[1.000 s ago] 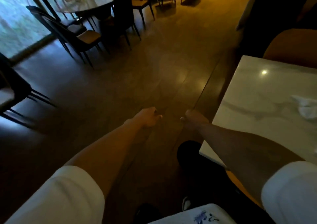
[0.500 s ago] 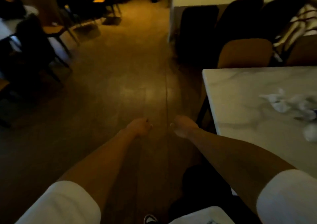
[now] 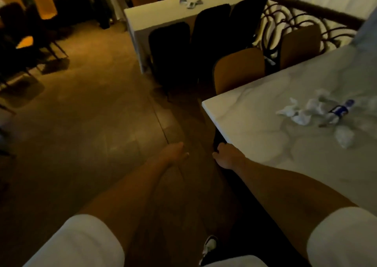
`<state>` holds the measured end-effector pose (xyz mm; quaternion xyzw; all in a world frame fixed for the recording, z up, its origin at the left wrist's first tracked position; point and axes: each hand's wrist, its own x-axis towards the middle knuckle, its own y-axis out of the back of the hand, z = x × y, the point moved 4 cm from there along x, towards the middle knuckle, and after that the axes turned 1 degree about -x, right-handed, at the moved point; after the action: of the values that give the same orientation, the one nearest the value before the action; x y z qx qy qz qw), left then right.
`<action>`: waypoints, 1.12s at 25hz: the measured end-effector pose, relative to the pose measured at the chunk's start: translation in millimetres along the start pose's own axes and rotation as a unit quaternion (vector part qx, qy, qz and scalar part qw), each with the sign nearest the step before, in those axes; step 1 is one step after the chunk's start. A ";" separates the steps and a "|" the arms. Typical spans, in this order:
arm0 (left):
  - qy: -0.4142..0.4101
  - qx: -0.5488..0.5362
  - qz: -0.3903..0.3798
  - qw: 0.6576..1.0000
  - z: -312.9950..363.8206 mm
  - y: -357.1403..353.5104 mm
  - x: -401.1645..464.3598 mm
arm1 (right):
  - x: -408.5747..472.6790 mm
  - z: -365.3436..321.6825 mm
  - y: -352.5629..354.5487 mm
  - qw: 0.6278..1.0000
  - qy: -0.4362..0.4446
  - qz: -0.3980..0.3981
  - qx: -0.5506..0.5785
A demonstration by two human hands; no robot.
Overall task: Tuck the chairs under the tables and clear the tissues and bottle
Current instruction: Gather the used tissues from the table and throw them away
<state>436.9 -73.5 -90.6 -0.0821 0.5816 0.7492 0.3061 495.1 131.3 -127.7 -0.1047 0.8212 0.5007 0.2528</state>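
Since half a second ago the view has swung right, so more of the marble-patterned bench (image 3: 255, 127) shows, and the bottle (image 3: 339, 109) on it has come into sight. Both hands have stayed low in front of the body, over the dark floor (image 3: 91, 134).

Out to the right of both hands, well apart from them, the crumpled tissues (image 3: 299, 111) lie in a loose heap on the bench top, with the bottle just beside them on their right, lying on its side. One more crumpled wad (image 3: 343, 137) sits a little nearer the person. The right hand (image 3: 226, 156) is at the bench's near corner, next to a dark chair back (image 3: 219, 142) below the edge; its fingers are curled, but whether they grip the chair cannot be told. The left hand (image 3: 173, 153) hangs over the floor, loosely curled, holding nothing.

The bottle carries a blue band with pale marks, too blurred to read. It looks clear and small, with a pale cap end. The tissues are white and twisted.

Behind the bench stand two tan chairs (image 3: 238, 70), their backs close against its far edge. Beyond, a second bench (image 3: 163, 13) has dark chairs (image 3: 169, 48) drawn up to it and small scraps (image 3: 190, 2) on top.
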 end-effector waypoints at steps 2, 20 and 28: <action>-0.035 0.021 -0.008 0.999 13.5 16.2 30.3 | 12.4 10.2 17.5 0.998 -0.038 0.041 0.025; -0.371 0.179 -0.198 0.889 175.6 34.2 264.4 | 35.4 116.2 76.9 0.878 -0.389 0.195 0.200; -0.412 0.241 -0.236 0.846 274.6 -16.7 311.0 | 32.7 210.1 63.7 0.811 -0.475 0.213 0.268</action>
<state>261.6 294.8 -168.1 0.1758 0.5270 0.4555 0.6956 505.4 348.2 -173.7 0.3952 0.7021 0.2897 0.5167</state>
